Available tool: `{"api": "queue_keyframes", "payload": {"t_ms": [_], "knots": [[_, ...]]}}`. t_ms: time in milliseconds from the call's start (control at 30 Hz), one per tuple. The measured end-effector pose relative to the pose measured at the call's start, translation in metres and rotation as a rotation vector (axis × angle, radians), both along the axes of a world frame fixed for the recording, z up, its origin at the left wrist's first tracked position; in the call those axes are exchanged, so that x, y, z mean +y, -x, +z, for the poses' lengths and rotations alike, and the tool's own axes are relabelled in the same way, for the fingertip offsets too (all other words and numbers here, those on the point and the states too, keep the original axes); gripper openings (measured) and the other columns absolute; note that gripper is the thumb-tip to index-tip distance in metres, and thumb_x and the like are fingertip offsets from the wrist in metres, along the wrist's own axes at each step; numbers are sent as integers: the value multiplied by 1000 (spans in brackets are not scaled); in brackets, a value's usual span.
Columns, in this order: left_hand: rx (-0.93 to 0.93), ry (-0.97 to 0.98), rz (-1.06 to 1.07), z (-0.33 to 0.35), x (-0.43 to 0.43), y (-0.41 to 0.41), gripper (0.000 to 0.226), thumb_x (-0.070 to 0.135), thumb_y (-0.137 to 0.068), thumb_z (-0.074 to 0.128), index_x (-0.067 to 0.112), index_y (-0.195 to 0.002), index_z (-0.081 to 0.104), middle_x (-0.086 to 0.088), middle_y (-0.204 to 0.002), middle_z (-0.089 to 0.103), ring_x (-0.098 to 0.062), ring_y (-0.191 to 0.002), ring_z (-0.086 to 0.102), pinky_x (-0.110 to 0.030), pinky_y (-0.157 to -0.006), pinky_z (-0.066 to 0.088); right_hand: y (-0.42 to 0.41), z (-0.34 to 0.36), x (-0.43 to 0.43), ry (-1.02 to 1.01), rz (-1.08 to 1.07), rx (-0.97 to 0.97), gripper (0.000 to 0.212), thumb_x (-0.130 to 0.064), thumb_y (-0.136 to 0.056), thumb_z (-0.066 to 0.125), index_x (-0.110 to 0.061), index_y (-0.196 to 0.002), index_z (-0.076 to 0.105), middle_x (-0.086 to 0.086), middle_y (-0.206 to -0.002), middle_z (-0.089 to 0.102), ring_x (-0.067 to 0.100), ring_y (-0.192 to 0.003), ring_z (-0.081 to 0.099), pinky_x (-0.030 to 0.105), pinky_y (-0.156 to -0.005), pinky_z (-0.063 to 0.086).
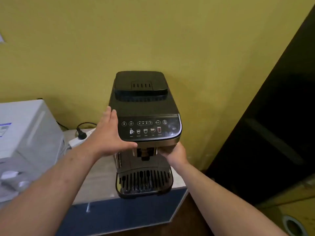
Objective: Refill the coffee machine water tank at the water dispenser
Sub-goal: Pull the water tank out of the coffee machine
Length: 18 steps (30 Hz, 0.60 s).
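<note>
A black coffee machine [144, 108] stands on a light counter [100, 176] against a yellow wall, its control panel with lit icons facing me and a slotted drip tray [144, 183] at the bottom. My left hand [109, 135] lies flat and open against the machine's left front corner, thumb under the panel edge. My right hand [173, 153] reaches under the panel's right front corner, its fingers curled on the front right part there. The fingertips are hidden under the overhang. The water tank is not seen as a separate part.
A white appliance [25, 133] stands at the left. A white power strip [78, 140] with a black plug lies behind my left hand. A tall black cabinet [272, 125] is at the right. The counter has a blue front edge [119, 215].
</note>
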<state>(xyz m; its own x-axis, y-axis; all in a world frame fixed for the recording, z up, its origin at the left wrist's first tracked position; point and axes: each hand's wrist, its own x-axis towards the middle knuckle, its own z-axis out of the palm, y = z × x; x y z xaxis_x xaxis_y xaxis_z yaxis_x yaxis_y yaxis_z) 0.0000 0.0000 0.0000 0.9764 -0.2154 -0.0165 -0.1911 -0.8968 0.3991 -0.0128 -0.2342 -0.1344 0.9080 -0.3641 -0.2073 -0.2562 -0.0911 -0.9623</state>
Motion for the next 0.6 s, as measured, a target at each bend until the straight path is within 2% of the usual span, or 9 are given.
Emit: {"api": "queue_keyframes", "payload": {"t_ms": [67,133,200,267,300,400,467,533,600], "knots": [[-14,-13,-6,1,0,-1,142,67,-63,78,10,-157,-12,-4,-165,-23,-20,-153,-12,-36,-121,4,-4,-3,1,-205,-12,-63,51,19,-71,73,1,-115,53,18,-106,65,33,-102,63,14,-57,54],[-10,-23,1,-1,1,-2,142,67,-64,78,10,-157,-12,-4,-165,-23,-21,-154,-12,-37,-121,4,-5,-12,2,-232,-51,-82,48,20,-75,68,2,-117,51,19,-107,65,37,-108,61,18,-59,56],[-26,-34,-10,-1,-2,-1,142,68,-64,77,10,-157,-13,-5,-165,-24,-22,-154,-12,-37,-122,5,-3,-16,5,-18,-81,-57,47,-3,-79,76,-1,-119,50,10,-106,64,28,-104,63,19,-66,54],[-28,-46,-8,-2,-1,-1,141,68,-65,77,10,-157,-13,-6,-164,-26,-24,-154,-11,-39,-122,6,-1,-21,2,333,-48,12,65,-36,-72,82,-9,-122,50,1,-103,60,16,-93,59,24,-77,50],[-28,-54,-10,-1,-2,0,141,68,-65,76,10,-156,-14,-6,-164,-27,-25,-154,-10,-39,-121,7,0,-22,2,383,-47,9,70,-41,-71,82,-10,-124,50,0,-103,59,14,-91,57,26,-80,49],[-37,-61,-28,-1,-2,-1,140,69,-66,75,10,-156,-14,-7,-164,-28,-26,-154,-11,-40,-121,7,-1,-23,3,363,-61,-44,66,-37,-72,82,-9,-123,50,-2,-100,58,12,-89,57,25,-81,49],[-36,-64,-34,-1,-1,-1,140,70,-66,74,10,-156,-14,-7,-164,-27,-25,-154,-11,-40,-122,7,-1,-24,4,260,-71,-60,59,-27,-70,85,-9,-116,54,-3,-100,65,12,-92,64,26,-82,55],[-40,-57,-33,-2,0,-2,140,70,-65,75,10,-156,-14,-6,-164,-26,-25,-154,-11,-40,-122,8,0,-26,7,159,-96,-66,52,-16,-67,88,-12,-109,57,-2,-98,71,14,-94,68,15,-72,55],[-40,-53,-37,-2,0,-2,141,71,-64,75,10,-156,-14,-6,-164,-25,-24,-154,-11,-40,-123,7,4,-25,10,200,-117,-64,50,-21,-68,88,-14,-107,57,-3,-97,71,14,-93,68,7,-64,47]]}}
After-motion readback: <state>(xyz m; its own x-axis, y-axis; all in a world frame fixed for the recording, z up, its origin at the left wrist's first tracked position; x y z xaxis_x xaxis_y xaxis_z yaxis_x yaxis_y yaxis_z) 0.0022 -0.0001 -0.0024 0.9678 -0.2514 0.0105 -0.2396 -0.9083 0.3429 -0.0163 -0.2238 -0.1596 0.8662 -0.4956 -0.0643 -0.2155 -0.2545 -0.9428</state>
